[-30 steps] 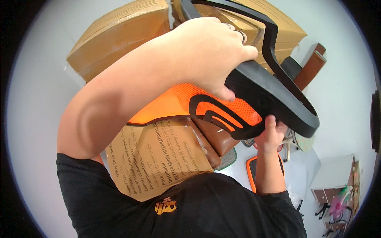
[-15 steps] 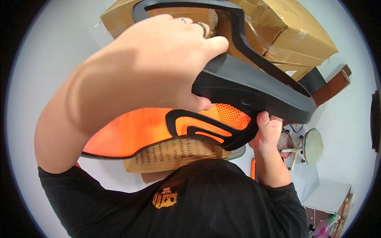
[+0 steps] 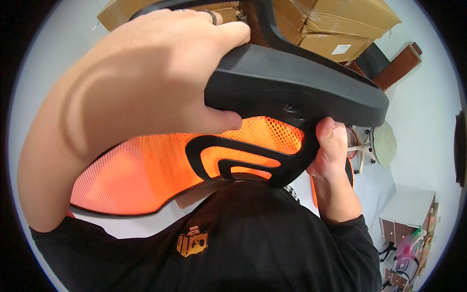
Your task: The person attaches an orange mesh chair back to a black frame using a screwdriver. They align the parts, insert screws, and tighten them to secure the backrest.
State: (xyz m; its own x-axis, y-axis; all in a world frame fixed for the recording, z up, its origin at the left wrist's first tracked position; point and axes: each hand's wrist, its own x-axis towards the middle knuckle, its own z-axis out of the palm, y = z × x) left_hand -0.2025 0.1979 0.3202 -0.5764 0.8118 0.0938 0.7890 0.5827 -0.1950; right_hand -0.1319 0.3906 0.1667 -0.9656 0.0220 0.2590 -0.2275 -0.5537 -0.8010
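A black armrest (image 3: 292, 82), a thick pad with an open loop frame, lies across the upper middle of the head view. My left hand (image 3: 170, 58) is wrapped over its left end, thumb underneath, a dark ring on one finger. Below the pad is a chair backrest (image 3: 160, 165) of orange mesh with a black rim and curved black ribs. My right hand (image 3: 332, 146) grips the backrest's black frame at its right end, thumb up against the armrest's underside. Those fingers are mostly hidden behind the frame. Whether armrest and frame are joined, I cannot tell.
Large cardboard boxes (image 3: 340, 27) stand behind the armrest. A brown panel (image 3: 399, 66) juts out at the right. Farther down are a round stool (image 3: 383, 143) on a wheeled base and a white cabinet (image 3: 406, 208) with pink plastic (image 3: 409, 246) beside it.
The armrest and backrest have shifted left and appear larger, with both hands keeping hold. The printed carton under the backrest has gone out of sight. The background has shifted too.
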